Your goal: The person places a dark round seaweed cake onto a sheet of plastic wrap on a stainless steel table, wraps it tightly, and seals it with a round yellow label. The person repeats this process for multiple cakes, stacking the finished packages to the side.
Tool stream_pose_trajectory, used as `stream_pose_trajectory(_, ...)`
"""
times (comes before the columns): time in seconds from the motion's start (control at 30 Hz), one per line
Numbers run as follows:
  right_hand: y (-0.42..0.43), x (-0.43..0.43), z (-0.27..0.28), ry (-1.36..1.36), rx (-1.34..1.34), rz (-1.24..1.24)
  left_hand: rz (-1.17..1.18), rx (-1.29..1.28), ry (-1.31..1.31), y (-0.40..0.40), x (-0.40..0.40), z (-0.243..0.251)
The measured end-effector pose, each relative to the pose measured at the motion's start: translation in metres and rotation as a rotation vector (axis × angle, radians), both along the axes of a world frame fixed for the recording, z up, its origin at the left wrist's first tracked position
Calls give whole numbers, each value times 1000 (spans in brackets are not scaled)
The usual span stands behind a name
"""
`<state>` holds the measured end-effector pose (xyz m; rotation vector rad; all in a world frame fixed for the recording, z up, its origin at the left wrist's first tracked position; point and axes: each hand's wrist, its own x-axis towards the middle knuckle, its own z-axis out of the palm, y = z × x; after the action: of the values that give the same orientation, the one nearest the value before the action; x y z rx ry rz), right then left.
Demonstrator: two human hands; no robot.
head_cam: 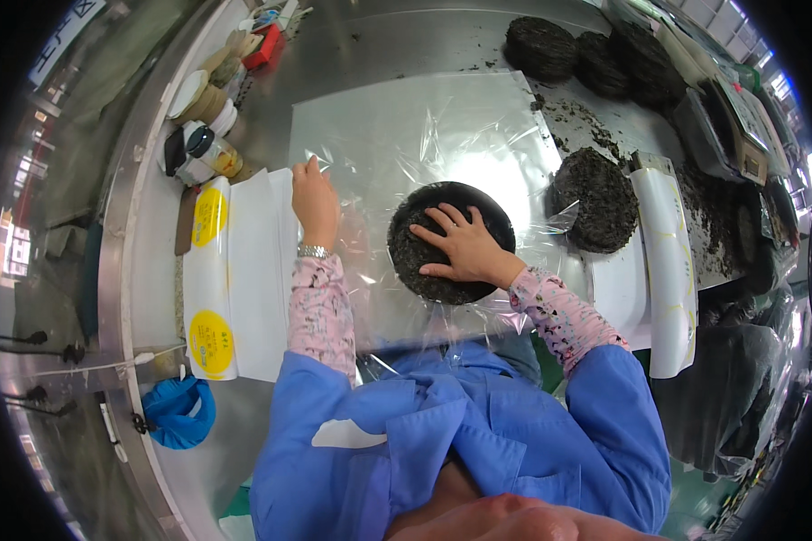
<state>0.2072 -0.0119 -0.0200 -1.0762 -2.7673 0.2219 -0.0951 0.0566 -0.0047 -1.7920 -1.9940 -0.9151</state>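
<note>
A round, dark cake of what looks like dried seaweed lies in front of me on clear plastic film. My right hand rests on top of it, palm down and fingers spread. At the film's left edge, my left hand has its fingers curled in on the film; the fingertips are partly hidden. Loose, crinkled plastic stretches around the cake. Just to the right sits another dark cake, with a fold of film touching its left side.
Printed packaging sheets lie at the left, and more packaging is at the right. Several dark cakes and crumbs occupy the back right. Jars, tape rolls and a red box line the left wall. A scale-like device stands at right.
</note>
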Motion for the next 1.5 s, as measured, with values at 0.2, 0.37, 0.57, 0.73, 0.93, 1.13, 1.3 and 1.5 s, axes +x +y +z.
stream_pose_trajectory(0.2,28,23,47,173,-6,79,-809,116,-105,-51,94,83)
stream_pose_trajectory(0.37,91,75,-13,1570,-1220,-506,-505,-657,-726,10,83,-23)
stream_pose_trajectory(0.57,89,70,-23,1137,-459,-649,-1113,-72,-62,-107,173,66)
stream_pose_trajectory(0.73,31,134,54,417,194,-603,-1136,-100,543,-152,181,1)
stream_pose_trajectory(0.93,-18,247,25,-71,40,-695,-1162,-121,488,-152,185,5)
stream_pose_trajectory(1.13,-6,270,47,166,144,-595,-1218,-167,403,-152,183,11)
stream_pose_trajectory(1.3,-14,196,111,174,479,-409,-1283,-157,-132,-154,165,35)
stream_pose_trajectory(1.5,-62,71,73,248,482,6,-763,143,-521,-167,101,51)
